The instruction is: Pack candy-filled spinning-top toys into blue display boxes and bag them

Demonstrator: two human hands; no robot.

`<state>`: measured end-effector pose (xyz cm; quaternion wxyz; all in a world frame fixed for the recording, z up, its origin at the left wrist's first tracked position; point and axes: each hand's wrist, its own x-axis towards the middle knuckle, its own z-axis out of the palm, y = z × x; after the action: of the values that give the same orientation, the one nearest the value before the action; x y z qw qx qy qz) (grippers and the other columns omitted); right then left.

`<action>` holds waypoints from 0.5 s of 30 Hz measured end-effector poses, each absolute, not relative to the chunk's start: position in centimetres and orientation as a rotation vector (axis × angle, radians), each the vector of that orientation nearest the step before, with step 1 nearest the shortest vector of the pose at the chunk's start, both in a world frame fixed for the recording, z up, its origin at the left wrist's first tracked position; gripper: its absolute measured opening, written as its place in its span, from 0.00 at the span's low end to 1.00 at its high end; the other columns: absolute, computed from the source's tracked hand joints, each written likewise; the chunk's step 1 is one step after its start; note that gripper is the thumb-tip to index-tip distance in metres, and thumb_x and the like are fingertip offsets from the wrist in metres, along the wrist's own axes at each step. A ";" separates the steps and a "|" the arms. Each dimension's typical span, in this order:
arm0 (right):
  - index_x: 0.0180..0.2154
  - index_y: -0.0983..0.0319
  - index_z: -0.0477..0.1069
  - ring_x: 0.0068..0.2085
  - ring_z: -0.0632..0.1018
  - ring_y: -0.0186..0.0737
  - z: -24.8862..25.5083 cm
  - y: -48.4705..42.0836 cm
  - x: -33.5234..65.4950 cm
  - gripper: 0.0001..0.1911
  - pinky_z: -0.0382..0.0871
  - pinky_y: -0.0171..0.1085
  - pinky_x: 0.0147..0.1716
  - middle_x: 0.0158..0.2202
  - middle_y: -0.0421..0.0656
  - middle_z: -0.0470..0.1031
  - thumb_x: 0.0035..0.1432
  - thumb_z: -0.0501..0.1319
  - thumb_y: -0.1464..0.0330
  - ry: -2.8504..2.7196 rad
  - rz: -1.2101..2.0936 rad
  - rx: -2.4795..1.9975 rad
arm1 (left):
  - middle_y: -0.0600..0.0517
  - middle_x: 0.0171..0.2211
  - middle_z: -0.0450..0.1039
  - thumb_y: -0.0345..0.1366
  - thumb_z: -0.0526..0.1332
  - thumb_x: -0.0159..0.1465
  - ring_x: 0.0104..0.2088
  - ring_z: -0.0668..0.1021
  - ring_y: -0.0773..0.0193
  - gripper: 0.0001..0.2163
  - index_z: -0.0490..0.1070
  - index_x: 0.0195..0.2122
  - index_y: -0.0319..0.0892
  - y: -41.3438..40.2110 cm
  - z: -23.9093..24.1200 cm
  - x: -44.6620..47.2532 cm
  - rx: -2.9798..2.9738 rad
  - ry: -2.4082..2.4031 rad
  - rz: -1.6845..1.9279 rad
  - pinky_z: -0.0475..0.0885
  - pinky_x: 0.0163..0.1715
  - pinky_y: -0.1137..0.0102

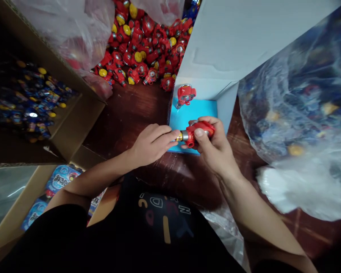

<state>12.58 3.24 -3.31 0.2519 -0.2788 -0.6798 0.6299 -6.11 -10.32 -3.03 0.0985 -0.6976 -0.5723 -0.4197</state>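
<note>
Red plastic covered the toy (191, 133), clasped in the right hand (219, 154) over the blue-floored box (201, 110). The left hand (151, 145) pinched the yellow vial (180, 136) at its end. Beyond, 1 other toy (185, 94) sat in the box.

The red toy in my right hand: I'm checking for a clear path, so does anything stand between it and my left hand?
Only a yellow-marked piece, held by the left hand, and the silver collar beside it lie between that hand and the body of the red toy. Nothing else visible does.
</note>
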 end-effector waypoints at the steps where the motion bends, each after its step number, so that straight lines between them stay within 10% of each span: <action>1: 0.59 0.50 0.60 0.45 0.84 0.44 -3.2 3.7 12.9 0.26 0.87 0.48 0.41 0.58 0.47 0.74 0.70 0.62 0.44 -1.864 1.656 -0.760 | 0.48 0.50 0.80 0.39 0.65 0.77 0.47 0.82 0.60 0.14 0.72 0.61 0.45 -10.1 -3.0 -6.5 -2.091 -1.742 -1.269 0.79 0.49 0.65; 6: 0.62 0.54 0.66 0.65 0.76 0.60 -3.0 9.4 13.2 0.28 0.74 0.63 0.66 0.62 0.55 0.71 0.69 0.65 0.48 -2.202 0.768 -0.597 | 0.38 0.69 0.67 0.54 0.64 0.75 0.60 0.78 0.51 0.33 0.59 0.75 0.45 -9.6 -4.6 -6.8 -1.887 -2.199 -1.398 0.77 0.59 0.56; 15: 0.64 0.61 0.67 0.58 0.78 0.55 -1.9 13.0 7.8 0.21 0.81 0.52 0.49 0.65 0.56 0.70 0.78 0.55 0.59 -2.985 0.435 -0.044 | 0.36 0.70 0.69 0.46 0.70 0.72 0.66 0.73 0.37 0.26 0.73 0.67 0.40 -8.4 -11.7 -0.8 -2.151 -2.232 -0.509 0.68 0.66 0.43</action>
<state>7.83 12.98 -1.95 0.0621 -0.0147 -0.9875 0.1438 -0.81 -8.37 -11.74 0.0000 -0.6846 -0.7106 -0.1621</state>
